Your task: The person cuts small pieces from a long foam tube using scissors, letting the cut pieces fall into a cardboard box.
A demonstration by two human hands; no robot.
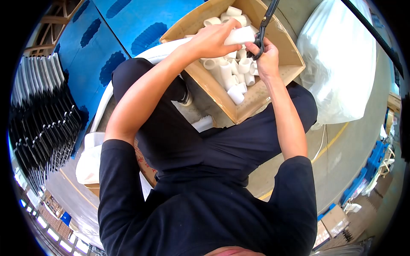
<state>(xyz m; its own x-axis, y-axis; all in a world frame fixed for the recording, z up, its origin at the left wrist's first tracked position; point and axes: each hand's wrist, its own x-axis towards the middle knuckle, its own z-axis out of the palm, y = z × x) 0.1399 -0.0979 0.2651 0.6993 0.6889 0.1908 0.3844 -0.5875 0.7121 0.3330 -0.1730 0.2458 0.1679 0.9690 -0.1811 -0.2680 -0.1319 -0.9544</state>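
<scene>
My left hand [215, 39] is closed around a white foam tube [240, 36], whose end sticks out past my fingers to the right. A long length of white tube [164, 50] runs behind my left forearm and curves down past my left knee. My right hand [268, 59] grips the black handles of a pair of scissors [259, 40], their blades pointing up and away from me. The handles are close beside the tube's end; whether they touch it I cannot tell. Beneath both hands, an open cardboard box [218, 102] holds several short cut tube pieces [235, 94].
A large translucent plastic bag [337, 64] stands right of the box. Blue panels [92, 55] lie at the upper left, beside stacked black and grey parts [45, 123]. My bent legs [171, 128] flank the box's near side. A white bag [89, 164] is by my left elbow.
</scene>
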